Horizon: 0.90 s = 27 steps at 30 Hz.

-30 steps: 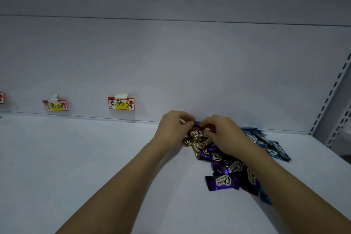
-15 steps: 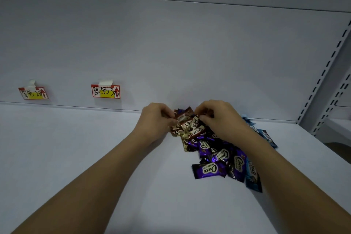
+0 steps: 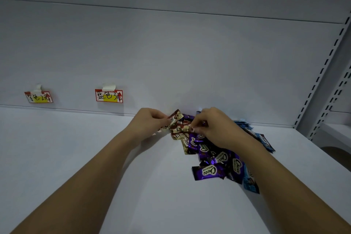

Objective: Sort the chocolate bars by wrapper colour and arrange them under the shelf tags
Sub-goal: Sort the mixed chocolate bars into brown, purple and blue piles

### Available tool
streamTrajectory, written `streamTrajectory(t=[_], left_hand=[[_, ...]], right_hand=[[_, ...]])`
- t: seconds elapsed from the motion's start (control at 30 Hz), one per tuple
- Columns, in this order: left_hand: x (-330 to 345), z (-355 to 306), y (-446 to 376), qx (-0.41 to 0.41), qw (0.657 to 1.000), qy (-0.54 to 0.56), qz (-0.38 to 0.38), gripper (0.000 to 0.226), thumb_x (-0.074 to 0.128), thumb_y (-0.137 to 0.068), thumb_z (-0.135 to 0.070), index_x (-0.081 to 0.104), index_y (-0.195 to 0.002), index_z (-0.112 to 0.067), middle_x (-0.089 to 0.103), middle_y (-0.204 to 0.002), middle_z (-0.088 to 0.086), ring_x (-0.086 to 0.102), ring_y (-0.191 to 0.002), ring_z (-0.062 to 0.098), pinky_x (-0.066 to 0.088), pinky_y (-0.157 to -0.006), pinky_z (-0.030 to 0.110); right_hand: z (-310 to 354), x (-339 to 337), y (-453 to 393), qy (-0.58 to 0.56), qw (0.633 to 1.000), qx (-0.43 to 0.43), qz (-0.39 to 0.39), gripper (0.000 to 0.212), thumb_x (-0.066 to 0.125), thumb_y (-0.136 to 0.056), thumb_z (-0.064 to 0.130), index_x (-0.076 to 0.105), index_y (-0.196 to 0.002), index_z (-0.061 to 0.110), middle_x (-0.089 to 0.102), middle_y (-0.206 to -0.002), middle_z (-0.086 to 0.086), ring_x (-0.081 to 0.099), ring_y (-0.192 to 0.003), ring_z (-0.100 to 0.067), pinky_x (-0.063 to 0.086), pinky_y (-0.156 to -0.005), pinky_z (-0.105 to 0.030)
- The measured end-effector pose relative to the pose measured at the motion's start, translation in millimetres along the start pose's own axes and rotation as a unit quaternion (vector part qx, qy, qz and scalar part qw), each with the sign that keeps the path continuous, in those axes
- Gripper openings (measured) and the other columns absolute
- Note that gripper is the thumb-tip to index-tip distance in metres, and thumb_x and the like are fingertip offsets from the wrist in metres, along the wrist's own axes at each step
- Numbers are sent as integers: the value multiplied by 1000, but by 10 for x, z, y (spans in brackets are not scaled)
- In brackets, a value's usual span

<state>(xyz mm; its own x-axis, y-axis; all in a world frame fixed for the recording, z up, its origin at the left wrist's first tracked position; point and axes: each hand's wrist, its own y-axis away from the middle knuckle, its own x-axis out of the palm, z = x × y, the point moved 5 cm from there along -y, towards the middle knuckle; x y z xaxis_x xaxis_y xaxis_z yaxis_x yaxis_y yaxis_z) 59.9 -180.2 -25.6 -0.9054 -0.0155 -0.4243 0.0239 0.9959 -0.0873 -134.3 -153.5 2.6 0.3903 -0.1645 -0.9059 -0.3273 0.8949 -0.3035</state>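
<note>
White back panel (image 3: 190, 59) – slotted upright (image 3: 322, 74) at right

Purple bars (image 3: 209, 172): purple wrappers, white "Choco" script, dark ends. Gold bars (image 3: 179, 129), left of the purple: gold-brown foil with white panels. Blue bars (image 3: 250, 181), right of the purple: light blue, dark print. Tags (image 3: 109, 96), far left of the purple: white, red-bordered, yellow patch, black handwriting, red arrow. Shelf (image 3: 76, 157): plain white.
</note>
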Motion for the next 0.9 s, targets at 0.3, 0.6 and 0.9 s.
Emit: streamTrajectory(t=[0.3,0.6,0.9], left_hand=[[126,-30,36,27,991,-105,78,11,80,-77,-23,76,-70,-29,70,-74,-14,61,-74,0,40,-56,12],[193,-29,53,57,988,-115,81,16,80,-75,-12,74,-87,-20,72,-80,-2,64,-70,8,51,-68,18],[185,-2,38,-2,984,-118,134,10,69,-85,-8,74,-94,-11,64,-73,-7,56,-66,5,43,-60,15]], right_hand=[[-110,95,-35,12,999,23,37,17,58,-95,13,65,-96,28,55,-109,-1,59,-95,-20,51,-89,-40],[-80,154,-96,51,998,-1,23,31,61,-92,8,63,-113,30,56,-112,5,51,-106,-16,47,-91,-36],[-112,126,-116,81,996,-28,-26,16,62,-93,20,70,-107,22,55,-107,7,43,-105,-14,41,-90,-33]])
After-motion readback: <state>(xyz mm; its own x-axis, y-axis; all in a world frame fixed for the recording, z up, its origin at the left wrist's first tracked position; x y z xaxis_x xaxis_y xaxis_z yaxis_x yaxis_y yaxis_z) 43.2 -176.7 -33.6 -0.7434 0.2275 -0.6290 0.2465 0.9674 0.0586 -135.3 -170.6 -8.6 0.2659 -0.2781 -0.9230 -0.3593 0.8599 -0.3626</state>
